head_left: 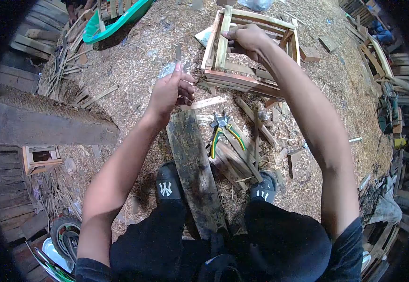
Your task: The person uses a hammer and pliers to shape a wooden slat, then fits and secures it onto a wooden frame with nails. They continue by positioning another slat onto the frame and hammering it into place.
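A slatted wooden frame [242, 75] rests on the chip-covered ground ahead. My right hand [249, 40] has its fingers wrapped round an upright wooden slat [223, 40] at the frame's left side. Left of the frame, my left hand [171, 91] is raised with its fingers curled; thumb and forefinger are at the lower end of a small dark flat piece [178, 52]. Below it, a thick worn plank [195, 169] runs between my feet. Pliers with green and yellow handles [221, 129] lie open just right of the plank, on thin wood scraps.
A green basin [115, 23] with wood pieces stands at the upper left. A heavy beam [49, 124] juts in from the left, above a small wooden box [42, 159]. Wood blocks [309, 54] lie right of the frame. A wheel [66, 235] is at the lower left.
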Demonstrator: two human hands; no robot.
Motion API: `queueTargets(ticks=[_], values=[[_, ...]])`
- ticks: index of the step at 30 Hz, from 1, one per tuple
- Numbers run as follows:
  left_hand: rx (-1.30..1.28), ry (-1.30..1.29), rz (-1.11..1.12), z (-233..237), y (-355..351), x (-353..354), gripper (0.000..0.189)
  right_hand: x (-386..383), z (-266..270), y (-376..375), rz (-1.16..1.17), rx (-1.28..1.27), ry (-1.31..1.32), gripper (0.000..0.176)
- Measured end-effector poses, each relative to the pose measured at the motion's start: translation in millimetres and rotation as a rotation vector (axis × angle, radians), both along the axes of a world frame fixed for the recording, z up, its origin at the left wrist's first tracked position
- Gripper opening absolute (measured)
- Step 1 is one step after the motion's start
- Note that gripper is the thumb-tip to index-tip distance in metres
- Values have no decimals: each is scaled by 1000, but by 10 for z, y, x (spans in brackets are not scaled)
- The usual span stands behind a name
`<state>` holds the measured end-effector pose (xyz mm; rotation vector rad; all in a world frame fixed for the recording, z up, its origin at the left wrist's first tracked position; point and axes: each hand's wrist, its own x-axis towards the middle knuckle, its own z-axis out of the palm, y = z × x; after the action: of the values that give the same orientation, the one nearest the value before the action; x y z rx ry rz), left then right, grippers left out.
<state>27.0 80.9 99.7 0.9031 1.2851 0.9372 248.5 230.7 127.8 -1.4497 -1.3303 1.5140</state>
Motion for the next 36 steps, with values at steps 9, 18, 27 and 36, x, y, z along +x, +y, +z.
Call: queueTargets(ticks=[9,18,27,36], values=[[2,98,5,-66,187,-2,47,-103,-164,60,33,-17,-5,17],[379,257,-26,-18,452,276,45,-198,-194,-41,-28,63,66,19],[417,290,-150,-74,466,283,44,-205,-374,-44,-58,96,116,26],[584,373,-163,-214,484,172,44,-213,-364,-46,-4,65,102,17]])
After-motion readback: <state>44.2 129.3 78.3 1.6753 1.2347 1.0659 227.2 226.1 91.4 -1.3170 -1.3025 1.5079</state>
